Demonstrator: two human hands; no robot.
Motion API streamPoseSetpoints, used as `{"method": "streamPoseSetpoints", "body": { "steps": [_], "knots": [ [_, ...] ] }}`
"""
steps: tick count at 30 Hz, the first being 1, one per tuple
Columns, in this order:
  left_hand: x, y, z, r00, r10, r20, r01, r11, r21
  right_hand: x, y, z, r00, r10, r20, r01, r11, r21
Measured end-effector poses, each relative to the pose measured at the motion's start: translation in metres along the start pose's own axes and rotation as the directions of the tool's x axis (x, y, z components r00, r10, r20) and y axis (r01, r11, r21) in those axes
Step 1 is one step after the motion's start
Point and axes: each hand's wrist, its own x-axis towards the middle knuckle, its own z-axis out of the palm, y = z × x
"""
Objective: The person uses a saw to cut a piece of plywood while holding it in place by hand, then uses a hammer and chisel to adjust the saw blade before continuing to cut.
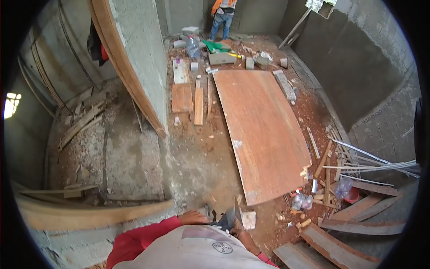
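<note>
The person's right hand [241, 234] is closing around the lower end of a saw-like blade [238, 214], which is pointing forward, away from the body. The left hand [193, 218] is reaching in from a red sleeve [145, 235], palm down, beside a dark, crumpled item [219, 219]; whether it is gripping anything, I cannot tell. A pale block [248, 220] is sitting just right of the blade. The person's white shirt [192, 251] is filling the bottom centre.

Beyond the hands, a large reddish-brown wooden sheet [264, 134] is lying flat on the dirt-strewn floor [197, 166], its near right corner looking ragged. To its right, wood scraps, clear plastic bags [302, 202], a red container [352, 194] and pale strips [380, 166] are lying in a jumble, with long boards [336, 246] resting nearer. To its left, a narrow board [199, 106] and a squarish panel [182, 97] are lying side by side.

At the far end, a co-worker [221, 18] in orange and blue jeans is standing by the wall, near a large clear bottle [193, 47] and a green item [216, 46].
</note>
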Motion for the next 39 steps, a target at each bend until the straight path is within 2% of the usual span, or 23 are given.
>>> {"method": "streamPoseSetpoints", "body": {
  "steps": [2, 4, 6, 9, 10, 12, 14, 15, 17, 19, 20, 22, 26, 28, 30, 31, 32, 33, 34, 35, 36, 38, 39],
  "knots": [
    [-0.001, -0.022, -0.021, 0.971, -0.165, 0.171, 0.146, 0.982, 0.119, 0.040, -0.003, -0.003, 0.997, -0.082, -0.007, 0.080, 0.984, -0.157],
    [-0.019, -0.040, -0.032, 0.973, -0.198, -0.120, 0.199, 0.980, -0.008, 0.090, -0.014, -0.007, 0.993, -0.121, -0.007, 0.118, 0.979, -0.166],
    [-0.025, -0.052, -0.054, 0.944, -0.283, -0.172, 0.259, 0.954, -0.150, 0.136, -0.033, -0.012, 0.994, -0.111, 0.020, 0.112, 0.972, -0.205],
    [-0.024, -0.090, -0.072, 0.856, -0.516, 0.037, 0.514, 0.841, -0.170, 0.208, -0.042, -0.021, 0.991, -0.131, 0.014, 0.131, 0.967, -0.219],
    [-0.012, -0.106, -0.073, 0.768, -0.617, 0.170, 0.636, 0.765, -0.097, 0.229, -0.048, -0.026, 0.988, -0.144, 0.051, 0.152, 0.955, -0.253],
    [-0.008, -0.134, -0.089, 0.838, -0.515, -0.181, 0.488, 0.856, -0.174, 0.273, -0.062, -0.046, 0.992, -0.108, 0.065, 0.120, 0.962, -0.247],
    [0.016, -0.170, -0.128, 0.821, -0.548, -0.164, 0.500, 0.827, -0.257, 0.319, -0.062, -0.070, 0.987, -0.127, 0.093, 0.148, 0.953, -0.264],
    [0.029, -0.177, -0.158, 0.812, -0.578, -0.087, 0.562, 0.812, -0.157, 0.338, -0.063, -0.084, 0.985, -0.158, 0.068, 0.171, 0.946, -0.275],
    [0.040, -0.209, -0.161, 0.799, -0.598, -0.065, 0.599, 0.801, -0.003, 0.373, -0.083, -0.116, 0.974, -0.219, 0.061, 0.228, 0.936, -0.270],
    [0.045, -0.234, -0.177, 0.796, -0.594, -0.119, 0.590, 0.804, -0.065, 0.400, -0.098, -0.150, 0.960, -0.264, 0.095, 0.280, 0.914, -0.294],
    [0.054, -0.229, -0.205, 0.819, -0.486, -0.305, 0.466, 0.874, -0.139, 0.406, -0.101, -0.159, 0.954, -0.278, 0.109, 0.299, 0.902, -0.313],
    [0.076, -0.234, -0.259, 0.842, -0.525, -0.123, 0.508, 0.849, -0.145, 0.418, -0.109, -0.184, 0.938, -0.333, 0.095, 0.347, 0.898, -0.271],
    [0.095, -0.275, -0.317, 0.913, -0.402, -0.072, 0.383, 0.903, -0.192, 0.454, -0.118, -0.235, 0.920, -0.358, 0.159, 0.388, 0.888, -0.247],
    [0.110, -0.277, -0.361, 0.903, -0.429, -0.002, 0.429, 0.903, -0.021, 0.470, -0.120, -0.253, 0.941, -0.202, 0.273, 0.236, 0.967, -0.097],
    [0.132, -0.304, -0.379, 0.930, -0.346, -0.125, 0.341, 0.938, -0.064, 0.495, -0.093, -0.269, 0.909, -0.263, 0.323, 0.233, 0.964, 0.129],
    [0.144, -0.321, -0.391, 0.927, -0.367, -0.083, 0.348, 0.920, -0.181, 0.501, -0.094, -0.287, 0.934, -0.248, 0.257, 0.183, 0.950, 0.252],
    [0.161, -0.343, -0.407, 0.920, -0.388, -0.050, 0.358, 0.887, -0.290, 0.510, -0.093, -0.309, 0.958, -0.158, 0.240, 0.101, 0.966, 0.236],
    [0.179, -0.366, -0.434, 0.941, -0.337, 0.029, 0.302, 0.798, -0.521, 0.522, -0.098, -0.337, 0.956, -0.002, 0.293, -0.087, 0.952, 0.293],
    [0.193, -0.393, -0.445, 0.942, -0.334, 0.035, 0.300, 0.791, -0.534, 0.540, -0.092, -0.351, 0.955, 0.196, 0.223, -0.233, 0.960, 0.156],
    [0.206, -0.420, -0.452, 0.934, -0.357, 0.013, 0.264, 0.665, -0.699, 0.551, -0.090, -0.370, 0.986, 0.165, -0.021, -0.155, 0.959, 0.238],
    [0.221, -0.447, -0.458, 0.923, -0.384, -0.002, 0.210, 0.509, -0.835, 0.571, -0.079, -0.377, 0.953, 0.228, -0.201, -0.143, 0.919, 0.367],
    [0.258, -0.504, -0.463, 0.945, -0.323, 0.059, 0.213, 0.468, -0.857, 0.601, -0.024, -0.398, 0.885, 0.267, -0.381, -0.185, 0.953, 0.239],
    [0.281, -0.528, -0.461, 0.928, -0.369, 0.048, 0.208, 0.409, -0.889, 0.620, -0.005, -0.418, 0.888, 0.273, -0.370, -0.204, 0.955, 0.216]
  ]
}}
